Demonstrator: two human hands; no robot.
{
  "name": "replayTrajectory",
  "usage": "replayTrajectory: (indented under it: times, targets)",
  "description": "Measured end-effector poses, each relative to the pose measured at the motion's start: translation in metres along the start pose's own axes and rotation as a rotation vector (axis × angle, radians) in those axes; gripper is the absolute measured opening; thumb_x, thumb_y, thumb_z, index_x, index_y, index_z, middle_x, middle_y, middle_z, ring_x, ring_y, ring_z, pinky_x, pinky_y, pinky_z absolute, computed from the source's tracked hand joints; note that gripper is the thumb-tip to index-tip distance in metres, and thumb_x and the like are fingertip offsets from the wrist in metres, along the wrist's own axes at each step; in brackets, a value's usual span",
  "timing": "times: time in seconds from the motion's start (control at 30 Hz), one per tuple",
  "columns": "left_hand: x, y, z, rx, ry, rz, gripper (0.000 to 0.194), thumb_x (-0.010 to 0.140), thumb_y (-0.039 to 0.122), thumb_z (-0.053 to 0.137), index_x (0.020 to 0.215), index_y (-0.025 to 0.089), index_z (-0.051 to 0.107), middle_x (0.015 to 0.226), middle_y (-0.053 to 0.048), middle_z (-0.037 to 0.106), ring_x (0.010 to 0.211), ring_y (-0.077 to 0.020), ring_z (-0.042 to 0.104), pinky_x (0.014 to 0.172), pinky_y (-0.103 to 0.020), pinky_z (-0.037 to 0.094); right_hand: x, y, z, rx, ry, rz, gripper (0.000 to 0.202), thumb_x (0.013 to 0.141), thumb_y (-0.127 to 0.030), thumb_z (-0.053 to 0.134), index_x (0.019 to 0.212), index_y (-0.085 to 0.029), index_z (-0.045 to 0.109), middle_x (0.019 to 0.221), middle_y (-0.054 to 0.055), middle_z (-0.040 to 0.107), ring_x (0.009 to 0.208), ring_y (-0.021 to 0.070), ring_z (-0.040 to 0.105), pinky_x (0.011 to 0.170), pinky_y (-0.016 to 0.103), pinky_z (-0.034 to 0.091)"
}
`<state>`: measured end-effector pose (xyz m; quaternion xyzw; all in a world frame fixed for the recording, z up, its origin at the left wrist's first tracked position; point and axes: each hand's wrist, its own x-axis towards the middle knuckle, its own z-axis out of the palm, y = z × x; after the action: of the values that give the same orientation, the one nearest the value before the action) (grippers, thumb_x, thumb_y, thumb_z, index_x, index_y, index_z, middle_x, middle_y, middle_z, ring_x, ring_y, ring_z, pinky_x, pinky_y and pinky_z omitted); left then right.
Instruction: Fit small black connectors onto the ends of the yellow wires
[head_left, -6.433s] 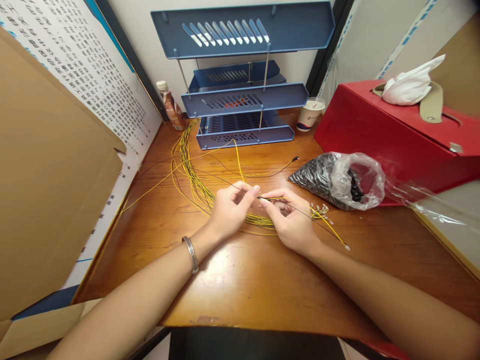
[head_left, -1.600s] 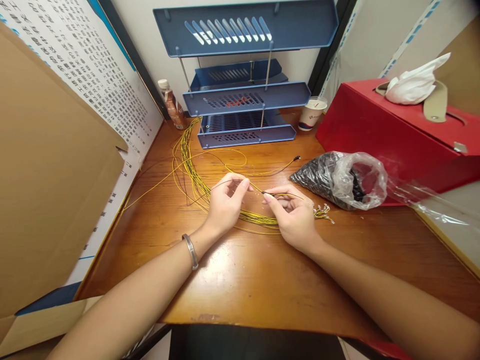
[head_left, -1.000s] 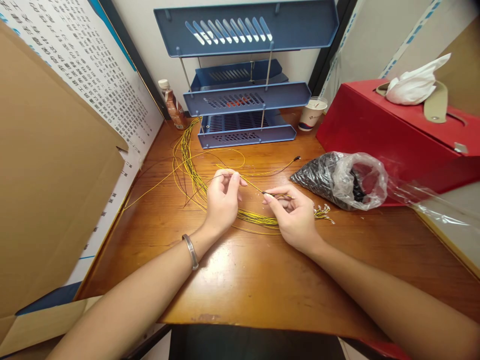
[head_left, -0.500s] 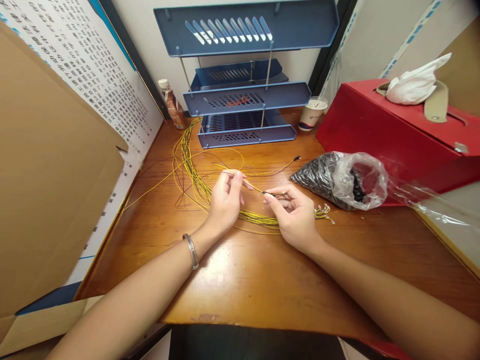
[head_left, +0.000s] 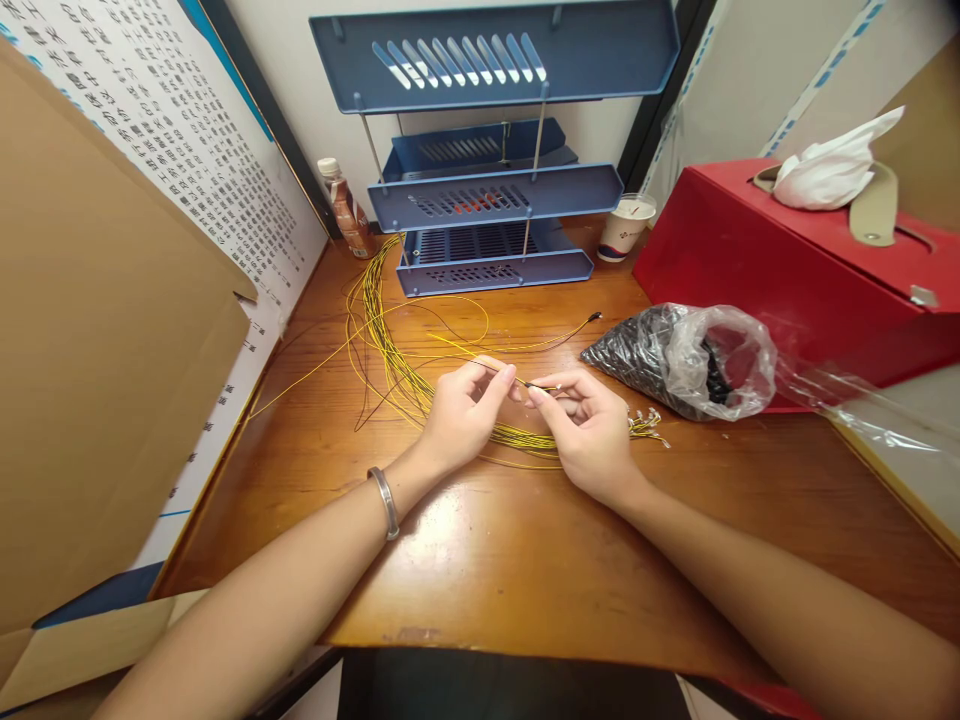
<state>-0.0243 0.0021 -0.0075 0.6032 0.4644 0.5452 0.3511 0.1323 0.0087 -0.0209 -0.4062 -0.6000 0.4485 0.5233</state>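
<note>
My left hand (head_left: 466, 408), with a metal bangle (head_left: 384, 503) on the wrist, pinches thin yellow and dark wires (head_left: 463, 348) between thumb and fingers. Close by, my right hand (head_left: 589, 430) grips the same wires near a small black piece (head_left: 531, 386) at their end; its exact shape is too small to tell. Beneath both hands curves a bundle of yellow and black wires (head_left: 375, 310), its ends with small pale tips (head_left: 651, 424) showing right of my right hand. One separate wire ends in a black connector (head_left: 595, 316) behind my hands.
A clear plastic bag of small black parts (head_left: 637, 350) lies right of my hands, before a red tissue box (head_left: 795, 270). At the back stand a blue tiered tray rack (head_left: 495, 195), a bottle (head_left: 349, 215) and a paper cup (head_left: 624, 230). Cardboard (head_left: 112, 330) borders the left.
My left hand has slid right and slightly down along the wires, closer to my right hand. My right hand stays almost in place.
</note>
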Motion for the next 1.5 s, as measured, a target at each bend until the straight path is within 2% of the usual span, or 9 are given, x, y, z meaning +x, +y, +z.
replayTrajectory:
  times: [0.13, 0.37, 0.63, 1.17, 1.5]
  targets:
    - [0.0003, 0.0009, -0.0003, 0.007, 0.035, -0.001, 0.033, 0.098, 0.042, 0.06, 0.079, 0.016, 0.067, 0.075, -0.005, 0.071, 0.064, -0.0123, 0.062, 0.063, -0.024, 0.049, -0.0007, 0.0011, -0.0007, -0.014, 0.002, -0.006, 0.02, 0.088, -0.035, 0.071, 0.091, -0.017, 0.067, 0.08, 0.008, 0.072, 0.069, 0.0171, 0.069, 0.052, 0.024, 0.048]
    - [0.0006, 0.0001, -0.0005, 0.012, 0.054, 0.003, 0.032, 0.098, 0.04, 0.06, 0.079, 0.016, 0.066, 0.076, -0.005, 0.07, 0.065, -0.0121, 0.062, 0.061, -0.023, 0.047, -0.0007, 0.0013, -0.0015, -0.017, 0.005, -0.007, 0.022, 0.087, -0.038, 0.072, 0.092, -0.017, 0.067, 0.08, 0.007, 0.072, 0.068, 0.0163, 0.068, 0.05, 0.023, 0.046]
    - [0.0007, -0.0016, -0.0005, -0.002, 0.072, -0.001, 0.032, 0.098, 0.042, 0.061, 0.08, 0.016, 0.066, 0.077, -0.005, 0.071, 0.065, -0.0123, 0.061, 0.06, -0.024, 0.047, -0.0002, -0.0035, -0.0006, -0.014, 0.009, -0.008, 0.018, 0.085, -0.033, 0.071, 0.091, -0.016, 0.068, 0.076, 0.006, 0.07, 0.065, 0.0159, 0.067, 0.048, 0.023, 0.044]
    - [0.0004, -0.0031, -0.0001, -0.004, 0.105, -0.005, 0.034, 0.098, 0.046, 0.061, 0.08, 0.017, 0.066, 0.078, -0.006, 0.071, 0.062, -0.0118, 0.058, 0.059, -0.024, 0.046, -0.0008, -0.0056, -0.0015, -0.034, -0.003, 0.023, 0.021, 0.083, -0.034, 0.071, 0.092, -0.016, 0.069, 0.077, 0.008, 0.075, 0.062, 0.0164, 0.068, 0.045, 0.023, 0.042]
    - [0.0002, -0.002, -0.0016, -0.021, 0.073, -0.021, 0.032, 0.097, 0.044, 0.062, 0.081, 0.017, 0.068, 0.078, -0.005, 0.072, 0.063, -0.0121, 0.06, 0.057, -0.024, 0.047, -0.0003, -0.0064, -0.0012, -0.013, 0.001, 0.023, 0.021, 0.081, -0.035, 0.073, 0.089, -0.016, 0.07, 0.076, 0.008, 0.074, 0.062, 0.0171, 0.069, 0.047, 0.024, 0.045]
